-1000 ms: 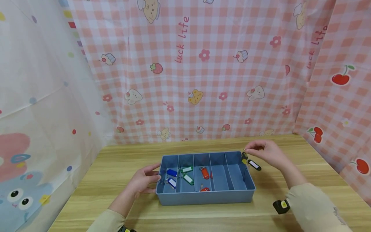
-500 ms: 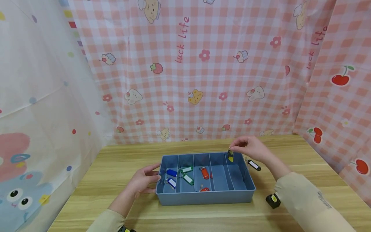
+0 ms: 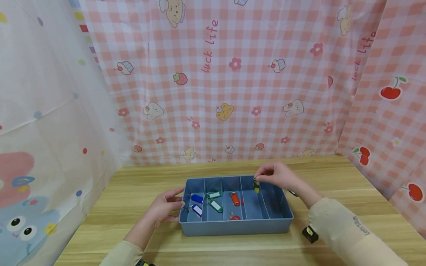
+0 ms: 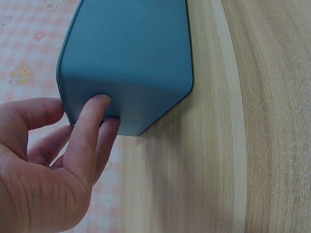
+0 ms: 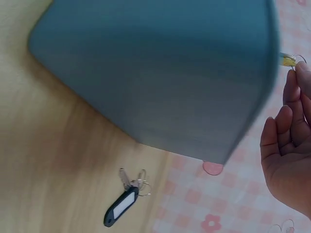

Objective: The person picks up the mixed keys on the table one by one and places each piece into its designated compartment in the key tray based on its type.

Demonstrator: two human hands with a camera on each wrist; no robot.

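In the head view a blue-grey tray (image 3: 236, 227) with a row of compartments stands on the table. My left hand (image 3: 164, 207) is at its left end; in the left wrist view fingertips rest against the outer end wall. My right hand (image 3: 277, 175) pinches the ring of a yellow key tag (image 3: 256, 186), which hangs over the fourth compartment from the left. Part of this tag and its ring (image 5: 300, 58) show past the tray rim in the right wrist view. Blue key tags (image 3: 197, 210), green key tags (image 3: 215, 205) and red key tags (image 3: 235, 198) lie in the first three compartments.
A black key tag (image 5: 121, 206) with keys lies on the wooden table (image 3: 133, 192) beyond the tray's right end, mostly hidden by the right arm in the head view. A checked pink cloth (image 3: 233, 88) hangs behind the table.
My right hand has carried the yellow key tag leftward from the tray's right end to the fourth compartment, and has lowered a little lately. The left hand and tray have not moved.
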